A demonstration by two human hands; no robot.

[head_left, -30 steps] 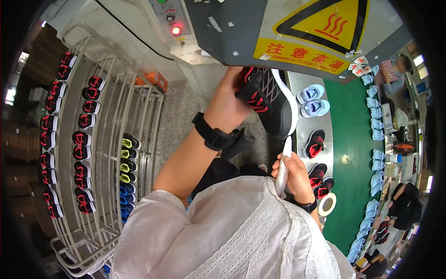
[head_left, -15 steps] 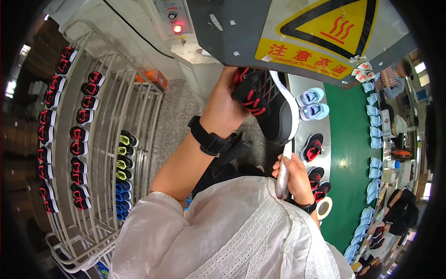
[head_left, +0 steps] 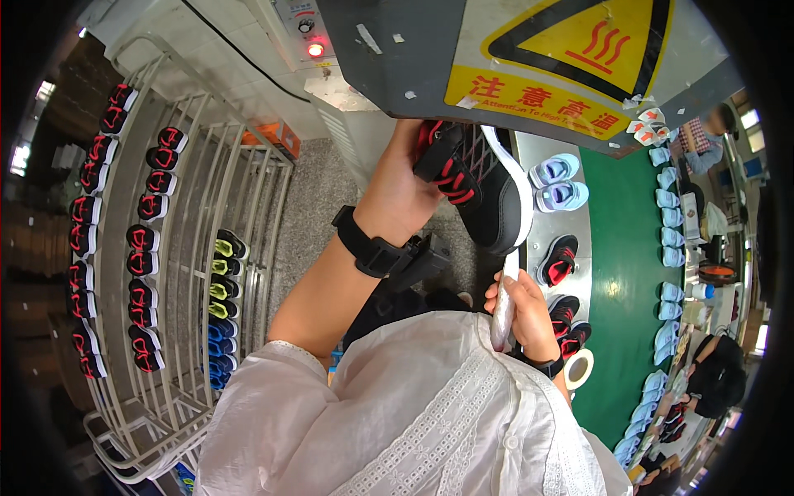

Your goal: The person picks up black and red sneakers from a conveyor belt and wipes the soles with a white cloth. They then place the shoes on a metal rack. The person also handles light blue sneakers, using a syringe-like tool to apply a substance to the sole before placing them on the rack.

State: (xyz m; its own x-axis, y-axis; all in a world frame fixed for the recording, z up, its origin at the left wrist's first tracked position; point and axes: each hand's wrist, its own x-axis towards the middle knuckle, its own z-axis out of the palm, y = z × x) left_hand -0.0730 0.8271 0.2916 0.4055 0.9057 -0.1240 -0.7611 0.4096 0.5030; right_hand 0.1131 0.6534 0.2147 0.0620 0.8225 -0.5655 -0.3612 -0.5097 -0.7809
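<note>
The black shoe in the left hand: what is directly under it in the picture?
Under the black shoe, the right hand holds a white tool whose tip meets the white sole. Beside it a black-and-red shoe lies on the grey strip. The shoe hides whatever lies behind it.

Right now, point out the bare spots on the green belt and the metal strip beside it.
The green belt is bare down its middle, between the black-and-red shoes and the pale blue shoes along its far edge. The metal strip is crowded with pairs.

The black shoe's (head_left: 484, 194) toe is hidden under the grey machine hood (head_left: 430, 50).
</note>
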